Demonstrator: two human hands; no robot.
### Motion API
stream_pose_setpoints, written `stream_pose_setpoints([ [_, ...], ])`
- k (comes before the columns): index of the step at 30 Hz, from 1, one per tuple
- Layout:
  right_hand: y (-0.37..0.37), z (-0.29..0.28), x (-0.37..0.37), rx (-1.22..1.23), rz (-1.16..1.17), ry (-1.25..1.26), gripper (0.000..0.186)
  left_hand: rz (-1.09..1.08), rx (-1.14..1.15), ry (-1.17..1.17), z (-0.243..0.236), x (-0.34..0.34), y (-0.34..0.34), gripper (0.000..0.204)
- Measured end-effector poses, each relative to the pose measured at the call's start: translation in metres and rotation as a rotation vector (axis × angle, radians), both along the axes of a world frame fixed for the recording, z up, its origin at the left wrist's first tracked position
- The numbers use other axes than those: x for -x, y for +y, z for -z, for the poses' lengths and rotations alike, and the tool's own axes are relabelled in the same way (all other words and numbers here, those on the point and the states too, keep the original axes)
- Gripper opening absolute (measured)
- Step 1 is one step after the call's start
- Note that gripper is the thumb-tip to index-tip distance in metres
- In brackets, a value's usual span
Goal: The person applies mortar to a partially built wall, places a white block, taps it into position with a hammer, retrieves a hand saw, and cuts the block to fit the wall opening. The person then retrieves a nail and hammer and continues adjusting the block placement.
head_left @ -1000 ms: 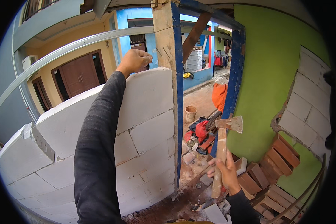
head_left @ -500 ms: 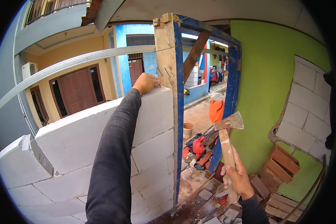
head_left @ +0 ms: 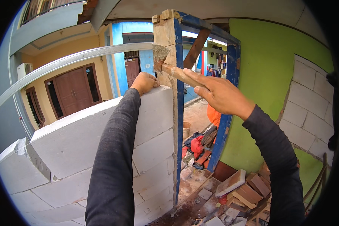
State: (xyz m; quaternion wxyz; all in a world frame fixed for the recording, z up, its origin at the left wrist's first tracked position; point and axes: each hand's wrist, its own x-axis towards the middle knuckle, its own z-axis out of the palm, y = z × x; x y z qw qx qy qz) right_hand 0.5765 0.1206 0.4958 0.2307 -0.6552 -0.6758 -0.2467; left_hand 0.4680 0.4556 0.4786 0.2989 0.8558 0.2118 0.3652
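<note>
My left hand (head_left: 146, 82) pinches something small, too small to make out, on the white block wall's top (head_left: 75, 139), beside the wooden post (head_left: 162, 28) of the blue-painted door frame (head_left: 227, 128). My right hand (head_left: 220, 94) grips the wooden handle (head_left: 179, 75) of a hatchet (head_left: 160, 55), raised with its metal head over my left hand, in front of the post. Part of the handle is hidden behind my right fingers.
A metal rail (head_left: 71, 60) runs above the wall. Through the doorway lie cloth piles (head_left: 197, 144), a bucket (head_left: 186, 130) and a person (head_left: 211, 72) farther back. Brown planks and rubble (head_left: 252, 192) cover the lower right, beside the green wall (head_left: 258, 56).
My right hand has lifted the hatchet from low in the doorway up and left to above my left hand. My left hand has shifted slightly right and down to the post.
</note>
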Motion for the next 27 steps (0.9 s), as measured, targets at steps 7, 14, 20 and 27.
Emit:
stream_pose_setpoints([
  [7, 0.039, -0.026, 0.007, 0.155, 0.075, -0.108, 0.056, -0.06, -0.06, 0.028, 0.0, -0.001, -0.001, 0.031],
  [14, 0.047, -0.023, 0.001, 0.099, 0.05, -0.207, 0.056, -0.125, -0.009, 0.041, 0.0, -0.004, 0.003, 0.037],
  [20, 0.05, -0.031, 0.002, 0.196, 0.157, -0.214, 0.056, -0.065, -0.516, 0.271, -0.002, -0.007, 0.015, 0.036],
  [27, 0.056, -0.028, 0.0, 0.248, 0.18, -0.219, 0.055, -0.206, -0.127, 0.15, 0.001, -0.011, 0.014, 0.032],
])
